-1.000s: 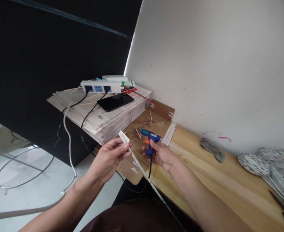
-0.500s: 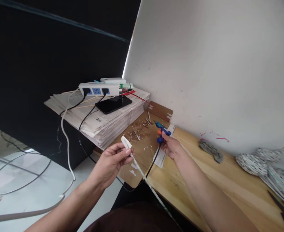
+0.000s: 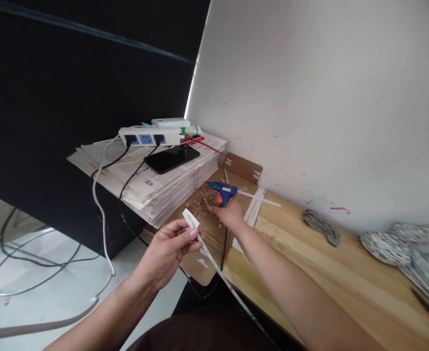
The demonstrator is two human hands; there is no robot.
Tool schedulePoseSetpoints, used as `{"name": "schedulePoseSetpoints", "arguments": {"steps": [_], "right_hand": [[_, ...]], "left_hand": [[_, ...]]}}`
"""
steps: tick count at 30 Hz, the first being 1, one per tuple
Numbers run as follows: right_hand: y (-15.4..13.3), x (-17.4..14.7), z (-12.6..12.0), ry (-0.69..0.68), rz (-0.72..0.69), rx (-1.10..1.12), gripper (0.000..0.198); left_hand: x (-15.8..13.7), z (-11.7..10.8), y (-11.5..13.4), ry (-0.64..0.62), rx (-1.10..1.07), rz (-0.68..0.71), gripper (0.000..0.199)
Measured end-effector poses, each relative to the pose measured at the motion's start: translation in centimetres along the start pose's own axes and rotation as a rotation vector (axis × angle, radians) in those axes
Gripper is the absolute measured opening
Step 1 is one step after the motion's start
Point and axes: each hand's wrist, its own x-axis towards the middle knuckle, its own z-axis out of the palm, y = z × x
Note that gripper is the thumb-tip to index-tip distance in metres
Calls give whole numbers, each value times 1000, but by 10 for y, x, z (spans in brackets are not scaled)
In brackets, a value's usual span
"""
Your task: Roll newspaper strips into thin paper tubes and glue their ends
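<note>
Pinched in the fingers of my left hand (image 3: 168, 248) is a thin rolled paper tube (image 3: 218, 269). Its upper end opens into a flat white flap, and the lower end runs down toward my lap. My right hand (image 3: 232, 215) is closed around the grip of a blue hot glue gun (image 3: 227, 191) with an orange trigger. The gun's nozzle points left, and a long white glue stick (image 3: 262, 198) juts from its back. Under the gun is a brown cardboard sheet (image 3: 214, 239) strewn with paper scraps and dried glue bits. The gun stays apart from the tube.
Left of the cardboard stands a newspaper stack (image 3: 178, 195) bearing a phone (image 3: 172, 158) and a power strip (image 3: 170, 136). Black and white cables hang down. On the wooden bench (image 3: 302, 273) lie a grey cloth (image 3: 322, 227), a woven paper piece (image 3: 380, 246) and black scissors (image 3: 428, 307).
My right hand has moved left and away from me with the glue gun, which now hovers over the scraps; its glue stick shows. My left hand and the tube have hardly moved.
</note>
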Motion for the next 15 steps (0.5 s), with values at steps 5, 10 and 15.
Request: {"name": "schedulePoseSetpoints", "arguments": {"steps": [5, 10, 15], "right_hand": [[-2, 1, 8, 118, -147, -565, 49], [0, 2, 4, 112, -221, -677, 36], [3, -1, 5, 126, -268, -718, 35]], "left_hand": [[3, -6, 1, 6, -1, -2, 22], [5, -9, 1, -2, -7, -8, 23], [5, -8, -1, -15, -9, -23, 22]]}}
